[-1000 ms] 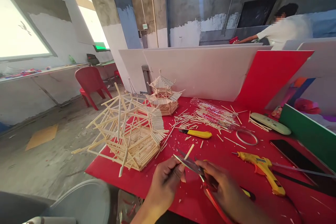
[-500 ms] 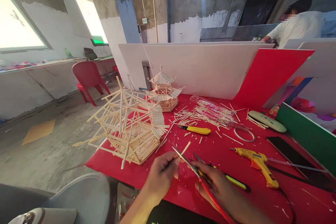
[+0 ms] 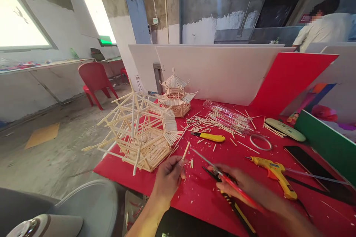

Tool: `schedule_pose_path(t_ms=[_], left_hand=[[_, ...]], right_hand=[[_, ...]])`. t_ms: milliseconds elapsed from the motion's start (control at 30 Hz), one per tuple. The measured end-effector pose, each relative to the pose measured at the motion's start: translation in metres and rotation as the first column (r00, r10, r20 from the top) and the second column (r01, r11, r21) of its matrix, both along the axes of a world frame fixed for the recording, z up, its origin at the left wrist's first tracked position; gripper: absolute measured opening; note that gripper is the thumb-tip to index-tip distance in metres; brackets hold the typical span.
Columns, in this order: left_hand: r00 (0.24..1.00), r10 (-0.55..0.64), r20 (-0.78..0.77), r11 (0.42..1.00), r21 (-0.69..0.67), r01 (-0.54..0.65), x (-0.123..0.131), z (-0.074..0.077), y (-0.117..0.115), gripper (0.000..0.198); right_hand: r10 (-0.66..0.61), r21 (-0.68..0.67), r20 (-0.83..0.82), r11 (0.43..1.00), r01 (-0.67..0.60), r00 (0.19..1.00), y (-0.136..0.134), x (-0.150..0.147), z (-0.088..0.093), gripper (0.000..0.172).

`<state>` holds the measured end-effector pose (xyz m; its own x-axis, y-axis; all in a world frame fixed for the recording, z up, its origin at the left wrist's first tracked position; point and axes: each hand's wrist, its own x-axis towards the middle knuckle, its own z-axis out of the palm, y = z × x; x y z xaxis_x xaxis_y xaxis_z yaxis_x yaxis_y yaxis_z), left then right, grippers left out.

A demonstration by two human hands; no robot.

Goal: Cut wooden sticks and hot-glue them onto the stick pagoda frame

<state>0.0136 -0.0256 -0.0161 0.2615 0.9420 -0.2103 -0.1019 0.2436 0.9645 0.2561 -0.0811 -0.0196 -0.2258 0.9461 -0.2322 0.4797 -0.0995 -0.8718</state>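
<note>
My left hand [image 3: 170, 176] pinches a short wooden stick [image 3: 185, 150] that points up toward the big unfinished stick pavilion [image 3: 140, 133] at the table's left edge. My right hand [image 3: 244, 187] grips red-handled scissors [image 3: 222, 177] with the blades open and pointing up-left, a little right of the stick. Both hands hover low over the red table [image 3: 200, 196]. A smaller finished stick pagoda [image 3: 175, 94] stands behind the big one.
A yellow utility knife [image 3: 208, 137], a bag and scatter of sticks [image 3: 225, 118], a tape ring [image 3: 260, 142], a yellow glue gun [image 3: 275, 172], a phone [image 3: 308, 161] and a ruler lie on the table. White and red boards stand behind. Another person stands at the far right.
The stick has come off the scissor blades; my left hand moved it left toward the big pavilion. My right hand with the scissors drew back to the right.
</note>
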Motion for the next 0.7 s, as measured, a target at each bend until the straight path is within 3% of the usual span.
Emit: schedule_pose_path(t_ms=[67, 167, 233, 300, 433, 500, 567, 633, 700], left_hand=[[1.0, 0.024, -0.011, 1.0, -0.01, -0.024, -0.001, -0.003, 0.001, 0.037], [1.0, 0.032, -0.001, 0.999, -0.031, -0.032, 0.002, -0.007, 0.004, 0.038], [1.0, 0.028, 0.012, 0.999, -0.046, -0.028, 0.005, -0.009, 0.005, 0.042], [1.0, 0.007, 0.018, 0.999, -0.05, -0.006, 0.006, -0.01, 0.006, 0.041], [1.0, -0.024, -0.012, 0.999, -0.048, 0.023, 0.005, -0.008, 0.007, 0.036], [0.999, -0.026, -0.04, 0.999, -0.048, 0.024, 0.005, -0.008, 0.006, 0.035], [0.996, -0.048, -0.072, 0.998, -0.036, 0.045, 0.007, -0.008, 0.005, 0.036], [0.991, -0.088, -0.102, 0.996, -0.012, 0.088, 0.009, -0.007, 0.003, 0.037], [0.986, -0.117, -0.121, 0.993, 0.013, 0.119, 0.009, -0.007, 0.001, 0.039]], right_hand=[[-0.046, 0.008, 0.03, 0.999, 0.045, 0.999, 0.009, 0.011, -0.004, 0.055], [-0.181, 0.116, 0.351, 0.982, 0.149, 0.919, 0.028, 0.023, -0.015, 0.057], [-0.237, 0.239, 0.584, 0.964, 0.115, 0.777, 0.041, 0.026, -0.025, 0.057], [-0.266, 0.33, 0.696, 0.943, 0.032, 0.667, 0.051, 0.026, -0.034, 0.056], [-0.311, 0.417, 0.729, 0.908, -0.035, 0.61, 0.053, 0.015, -0.032, 0.048], [-0.371, 0.562, 0.701, 0.814, -0.15, 0.609, 0.047, 0.003, -0.016, 0.044], [-0.352, 0.684, 0.674, 0.631, -0.367, 0.649, 0.043, -0.011, 0.005, 0.044], [-0.245, 0.678, 0.715, 0.471, -0.564, 0.655, 0.042, -0.026, 0.024, 0.044], [-0.178, 0.653, 0.746, 0.384, -0.653, 0.641, 0.046, -0.037, 0.034, 0.035]])
